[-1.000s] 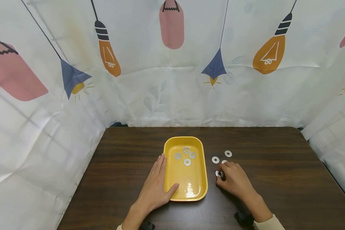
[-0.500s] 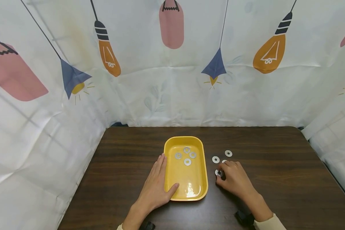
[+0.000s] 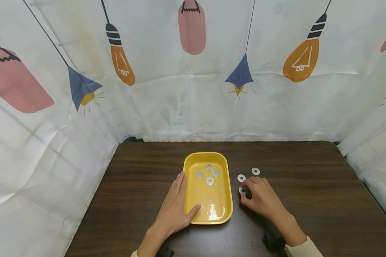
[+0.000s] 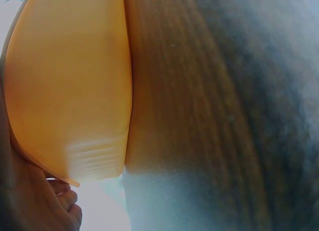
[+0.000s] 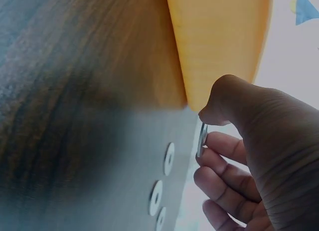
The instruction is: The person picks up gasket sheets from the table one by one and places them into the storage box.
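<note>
My right hand pinches a flat metal washer between thumb and fingers, right of the yellow tray. Seen nearly edge-on in the right wrist view, this washer looks raised off the table. In the head view part of the washer shows at the fingertips. My left hand rests along the tray's left side, fingers straight, thumb lying over the rim. Inside the tray several washers lie flat.
Beyond the right hand are loose washers on the brown table; the right wrist view shows three washers, one of them hidden from the head view. A patterned curtain stands behind and beside the table.
The right hand has shifted slightly left and away with the pinched washer, coming off the table. It now covers one loose washer in the head view. Left hand and tray have stayed put.
</note>
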